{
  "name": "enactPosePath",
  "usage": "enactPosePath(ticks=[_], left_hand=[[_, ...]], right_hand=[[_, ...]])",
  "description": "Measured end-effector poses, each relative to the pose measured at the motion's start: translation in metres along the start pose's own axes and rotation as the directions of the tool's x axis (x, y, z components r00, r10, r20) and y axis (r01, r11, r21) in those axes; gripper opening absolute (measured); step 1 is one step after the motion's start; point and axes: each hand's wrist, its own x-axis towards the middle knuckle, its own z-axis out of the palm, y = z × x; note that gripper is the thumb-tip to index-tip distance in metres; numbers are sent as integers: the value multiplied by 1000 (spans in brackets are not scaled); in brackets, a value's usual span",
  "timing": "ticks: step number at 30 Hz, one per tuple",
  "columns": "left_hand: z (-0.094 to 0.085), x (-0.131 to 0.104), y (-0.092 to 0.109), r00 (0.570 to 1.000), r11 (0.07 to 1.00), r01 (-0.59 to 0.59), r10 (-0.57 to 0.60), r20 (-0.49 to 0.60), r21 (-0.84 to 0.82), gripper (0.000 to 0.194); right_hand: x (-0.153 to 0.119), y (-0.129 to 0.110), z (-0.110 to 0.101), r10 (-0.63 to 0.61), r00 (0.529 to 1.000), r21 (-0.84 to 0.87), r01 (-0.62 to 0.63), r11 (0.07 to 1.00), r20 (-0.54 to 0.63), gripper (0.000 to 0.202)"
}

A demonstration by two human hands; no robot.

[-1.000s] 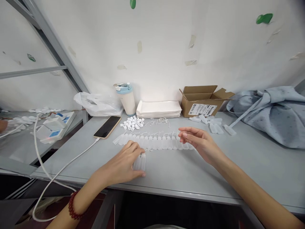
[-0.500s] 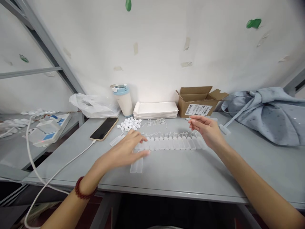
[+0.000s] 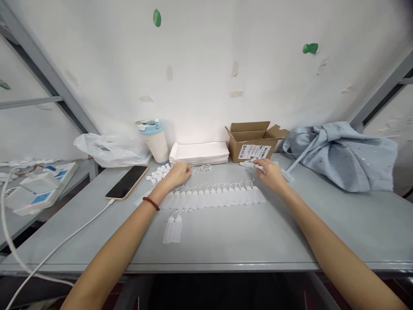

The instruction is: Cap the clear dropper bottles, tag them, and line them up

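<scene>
My left hand [image 3: 178, 174] reaches to the back, fingers curled down between a pile of white caps [image 3: 158, 173] and loose white strings [image 3: 204, 169]. Whatever its fingertips hold is hidden. In front of the cardboard box, my right hand [image 3: 270, 173] closes its fingers on a small translucent plastic bottle [image 3: 248, 164]. Between my arms runs a row of similar flat bottles [image 3: 213, 198], with white cords at their tops. Two more corded bottles [image 3: 172, 229] lie nearer the table's front edge.
Along the wall stand a lidded cup [image 3: 156, 144], a stack of white paper or sheets [image 3: 200, 153] and an open cardboard box [image 3: 251, 144]. A charging phone [image 3: 127, 183] and plastic bag [image 3: 112, 150] lie left. Grey-blue cloth [image 3: 345, 157] sits right.
My left hand has moved from above the row's left end back to the caps and strings, its fingers now curled. My right hand has lowered to a bottle by the box. The view has shifted.
</scene>
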Motion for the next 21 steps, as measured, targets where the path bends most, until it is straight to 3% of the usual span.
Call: enactPosePath(ticks=[7,13,21], left_hand=[[-2,-5,-1,996,999,-41,40,-77,-7,18],[-3,-11,4,977,997,-51,36,-209,-65,19],[0,-14,10,960,973,-17,-49,-277,-231,19]], right_hand=[[-2,-2,-2,19,988,-177,9,984,153,35],[-6,-8,3,32,992,-324,9,946,120,37],[-5,-3,5,164,970,-260,-114,959,178,39]])
